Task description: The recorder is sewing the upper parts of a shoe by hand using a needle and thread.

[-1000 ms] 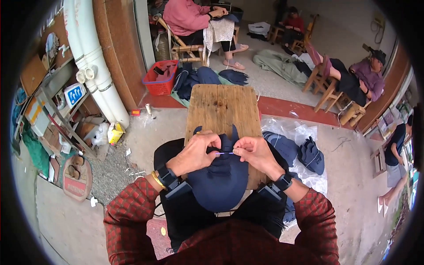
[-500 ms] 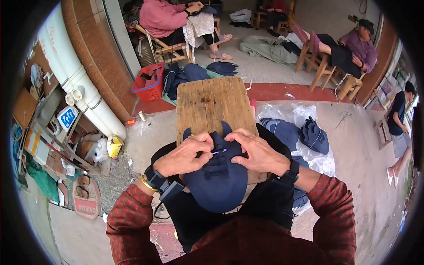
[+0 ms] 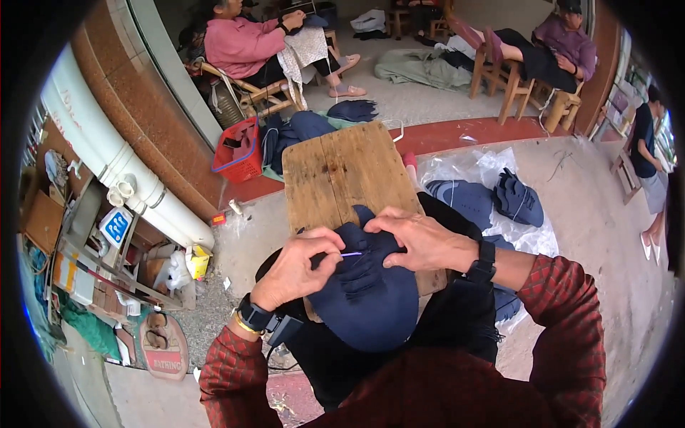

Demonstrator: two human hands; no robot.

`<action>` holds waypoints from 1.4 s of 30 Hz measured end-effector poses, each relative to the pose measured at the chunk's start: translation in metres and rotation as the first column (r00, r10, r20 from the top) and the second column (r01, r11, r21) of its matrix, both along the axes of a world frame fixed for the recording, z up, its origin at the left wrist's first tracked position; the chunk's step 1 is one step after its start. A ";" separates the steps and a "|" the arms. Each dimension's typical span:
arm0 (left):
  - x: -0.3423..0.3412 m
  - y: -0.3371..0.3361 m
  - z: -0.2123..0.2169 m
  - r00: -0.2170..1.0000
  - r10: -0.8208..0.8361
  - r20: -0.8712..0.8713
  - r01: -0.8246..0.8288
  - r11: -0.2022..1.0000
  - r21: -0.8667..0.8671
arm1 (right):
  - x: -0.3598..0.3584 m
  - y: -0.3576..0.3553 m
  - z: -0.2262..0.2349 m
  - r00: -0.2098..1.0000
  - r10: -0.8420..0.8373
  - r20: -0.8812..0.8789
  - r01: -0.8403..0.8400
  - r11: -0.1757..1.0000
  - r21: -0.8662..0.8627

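Observation:
A stack of dark navy cut fabric pieces (image 3: 371, 310), rounded at the near end with narrow flaps at the far end, lies across my lap and the near part of a small wooden bench (image 3: 349, 164). My left hand (image 3: 296, 267) is closed, thumb and forefinger pinching a thin purple strip (image 3: 351, 254) that runs over slits in the top piece. I cannot make out whether it is cord or a tool. My right hand (image 3: 424, 239) is closed on the right edge of the fabric, thumb on top and fingers toward the far flap.
Bundled navy pieces (image 3: 517, 200) lie on clear plastic sheeting (image 3: 539, 240) to the right. Beyond the bench's left corner stands a red basket (image 3: 239, 167). A white pipe (image 3: 135, 171) and a cluttered shelf are at left. Seated people (image 3: 246, 46) are at the back; another person stands far right.
The view has shifted slightly. My left hand has drawn a little left and down with the purple strip, and one far flap now sits behind its fingers. My right hand keeps its hold.

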State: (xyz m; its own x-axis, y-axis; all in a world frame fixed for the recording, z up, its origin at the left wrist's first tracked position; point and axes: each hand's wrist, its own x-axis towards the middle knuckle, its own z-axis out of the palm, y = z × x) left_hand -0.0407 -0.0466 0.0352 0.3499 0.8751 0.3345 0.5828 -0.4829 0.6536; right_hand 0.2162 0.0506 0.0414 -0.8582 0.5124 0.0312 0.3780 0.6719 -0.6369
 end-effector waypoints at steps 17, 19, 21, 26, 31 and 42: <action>-0.014 0.004 0.009 0.973 -0.230 0.003 0.222 0.937 -0.268 | 0.004 0.011 -0.003 0.992 0.127 -0.021 -0.124 0.986 0.112; -0.017 -0.005 0.012 0.975 -0.219 0.041 0.222 0.939 -0.264 | 0.002 0.008 0.002 0.993 0.115 0.002 -0.115 0.989 0.089; -0.013 -0.007 0.011 0.984 -0.172 0.038 0.176 0.944 -0.280 | 0.002 0.006 0.005 0.992 0.109 0.058 -0.111 0.993 0.038; -0.037 -0.017 0.009 0.988 -0.102 0.112 0.122 0.974 -0.190 | 0.013 0.005 -0.002 0.994 0.112 0.021 -0.114 0.981 0.155; -0.048 -0.026 0.020 0.952 0.234 0.196 -0.215 0.970 -0.112 | 0.012 0.009 0.005 0.996 0.093 -0.003 -0.092 0.988 0.125; 0.049 -0.005 0.014 0.941 0.232 0.247 -0.232 0.972 -0.030 | -0.018 -0.007 -0.009 0.820 -0.297 -0.490 -0.186 0.671 -0.718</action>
